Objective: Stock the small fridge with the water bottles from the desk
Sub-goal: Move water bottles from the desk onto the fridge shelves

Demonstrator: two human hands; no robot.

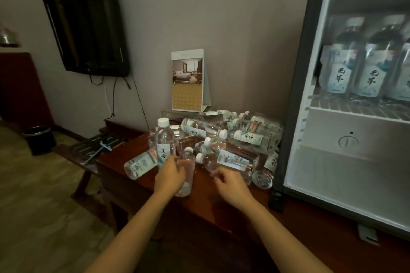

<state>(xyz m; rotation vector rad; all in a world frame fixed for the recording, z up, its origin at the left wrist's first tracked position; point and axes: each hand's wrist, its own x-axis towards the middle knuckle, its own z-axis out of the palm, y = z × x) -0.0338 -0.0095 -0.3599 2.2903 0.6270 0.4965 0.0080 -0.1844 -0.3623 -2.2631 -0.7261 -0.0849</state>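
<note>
Far left: dark cabinet (15,86) against the wall (199,6), black bin (40,139) on the wood floor (33,195) near it. Higher up, dark TV (88,29) mounted on the grey wall, cables (114,99) hanging below. Under these, slatted rack (95,143) close against the left end of the desk (221,210), reddish-brown and glossy.

Near the desk's left edge, upright bottle (165,139), white cap on. Just right of it, left hand (169,175) wrapped round the held bottle (186,168), tilted, base low over the desk's front part. Behind, calendar (188,80) propped against the wall. From calendar across to fridge, heap (239,133) of bottles on their sides, piled on one another on the desk.

Right hand (230,182) in front of the heap, fingers loosely curled, grasping nothing, just beside the near bottle (226,162); contact unclear.

Far right: fridge (295,117) standing on the desk, white interior showing, shelf bottles (355,64) upright in a row on the wire shelf (355,108).
</note>
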